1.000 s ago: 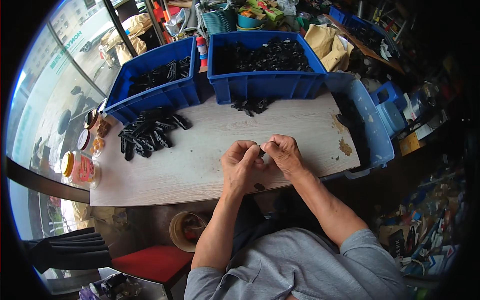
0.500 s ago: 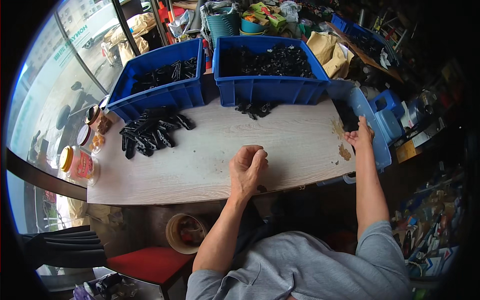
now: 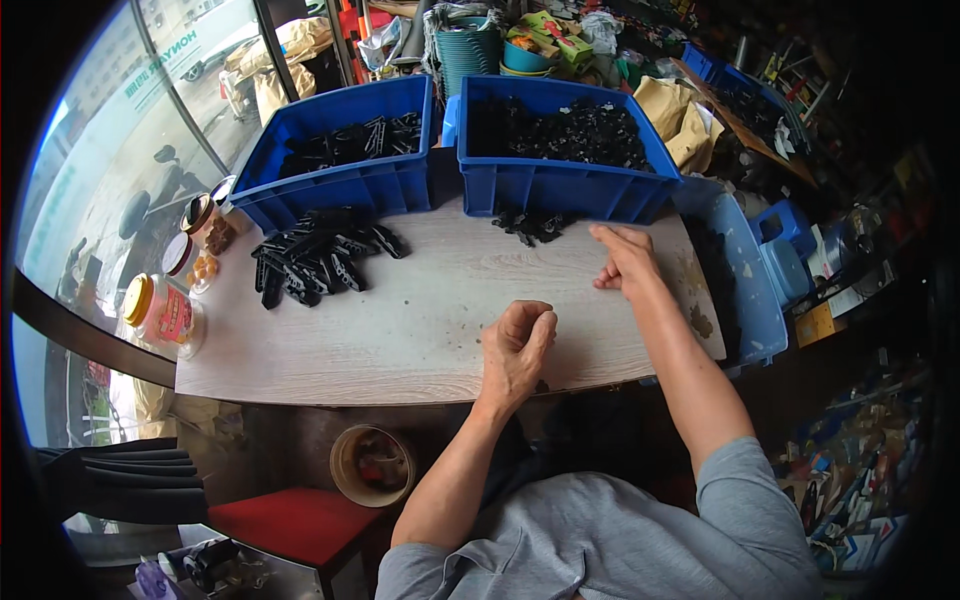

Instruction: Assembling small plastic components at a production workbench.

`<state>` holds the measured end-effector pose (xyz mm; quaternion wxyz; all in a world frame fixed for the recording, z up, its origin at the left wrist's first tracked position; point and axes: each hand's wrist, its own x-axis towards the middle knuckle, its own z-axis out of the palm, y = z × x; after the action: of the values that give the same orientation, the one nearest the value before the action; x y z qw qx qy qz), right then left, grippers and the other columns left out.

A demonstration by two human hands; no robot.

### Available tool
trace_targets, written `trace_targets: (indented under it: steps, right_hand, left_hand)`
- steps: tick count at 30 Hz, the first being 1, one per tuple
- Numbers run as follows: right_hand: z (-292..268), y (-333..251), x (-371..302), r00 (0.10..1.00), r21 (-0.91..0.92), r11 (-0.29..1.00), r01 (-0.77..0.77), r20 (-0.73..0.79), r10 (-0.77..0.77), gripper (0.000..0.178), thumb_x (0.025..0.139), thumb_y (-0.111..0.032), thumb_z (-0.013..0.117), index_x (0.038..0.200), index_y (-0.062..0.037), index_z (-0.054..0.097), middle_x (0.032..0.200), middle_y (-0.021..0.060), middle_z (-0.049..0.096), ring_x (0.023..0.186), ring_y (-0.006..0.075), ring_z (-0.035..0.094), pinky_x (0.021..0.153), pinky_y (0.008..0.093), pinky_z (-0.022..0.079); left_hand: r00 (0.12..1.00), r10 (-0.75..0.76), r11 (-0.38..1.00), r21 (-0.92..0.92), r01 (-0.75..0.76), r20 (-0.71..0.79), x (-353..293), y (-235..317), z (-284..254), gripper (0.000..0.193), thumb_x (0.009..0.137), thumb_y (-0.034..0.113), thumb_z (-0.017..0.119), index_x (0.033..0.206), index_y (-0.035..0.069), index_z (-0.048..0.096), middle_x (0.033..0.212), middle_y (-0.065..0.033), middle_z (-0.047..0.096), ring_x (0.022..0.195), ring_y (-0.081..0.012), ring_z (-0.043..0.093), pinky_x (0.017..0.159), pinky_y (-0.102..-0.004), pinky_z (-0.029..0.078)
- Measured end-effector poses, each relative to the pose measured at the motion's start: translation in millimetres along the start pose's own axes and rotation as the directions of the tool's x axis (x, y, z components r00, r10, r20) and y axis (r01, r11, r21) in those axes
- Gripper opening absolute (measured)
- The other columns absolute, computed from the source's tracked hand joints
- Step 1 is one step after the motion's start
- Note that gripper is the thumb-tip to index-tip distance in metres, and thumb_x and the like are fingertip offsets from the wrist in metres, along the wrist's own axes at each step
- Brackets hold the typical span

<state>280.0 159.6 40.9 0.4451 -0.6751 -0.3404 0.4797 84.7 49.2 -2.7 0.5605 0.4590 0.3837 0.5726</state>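
Several black parts (image 3: 533,229), axes jumbled, left hand (image 3: 516,352) clenched, contents hidden, right hand (image 3: 632,264) unclenched

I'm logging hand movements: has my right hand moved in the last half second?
Yes: your right hand has moved left, from the pale blue bin toward the small black pile.

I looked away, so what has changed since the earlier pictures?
The right hand parted from the left hand, went right to the translucent blue bin, then came back left toward the small black parts. Whether anything was released or is held can't be seen. The left hand stays curled; the long black parts and right blue crate are unmoved.
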Motion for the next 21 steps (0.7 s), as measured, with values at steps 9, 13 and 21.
trace_targets:
  steps: [9, 13, 21]
  right_hand:
    - [49.3, -13.9, 21.9, 0.998, -0.165, 0.986, -0.009, -0.069, -0.002, 0.032, 0.082, -0.037, 0.077, 0.084, -0.0071, 0.065, 0.055, 0.0031, 0.046, 0.041, 0.0150, 0.048, 0.039, 0.0335, 0.048]
    - [59.2, -15.2, 23.5, 0.998, -0.213, 0.977, -0.024, -0.059, 0.012, 0.026, 0.082, -0.031, 0.075, 0.086, -0.0063, 0.066, 0.058, 0.0028, 0.048, 0.041, 0.0146, 0.047, 0.039, 0.0331, 0.048]
    - [42.9, -5.5, 12.8, 0.999, -0.059, 0.998, 0.038, -0.022, -0.040, 0.022, 0.085, -0.026, 0.071, 0.092, -0.0059, 0.065, 0.053, 0.0003, 0.045, 0.041, 0.0128, 0.047, 0.044, 0.0335, 0.053]
  left_hand:
    - [1.000, 0.010, 0.995, 0.098, -0.011, 0.008, -0.2, -2.2, 0.3, 0.014, 0.097, 0.012, 0.062, 0.099, -0.002, 0.062, 0.078, -0.0013, 0.062, 0.070, -0.0073, 0.057, 0.066, -0.0225, 0.049]
    - [1.000, 0.016, 0.990, 0.137, -0.019, 0.018, 0.1, -1.1, -0.5, 0.014, 0.097, 0.012, 0.062, 0.099, -0.002, 0.062, 0.078, -0.0009, 0.062, 0.070, -0.0070, 0.056, 0.066, -0.0222, 0.049]
    - [1.000, 0.006, 0.999, 0.050, -0.005, -0.015, 1.8, 4.5, 0.6, 0.016, 0.096, 0.013, 0.063, 0.099, -0.003, 0.062, 0.081, -0.0032, 0.064, 0.071, -0.0088, 0.059, 0.068, -0.0246, 0.053]
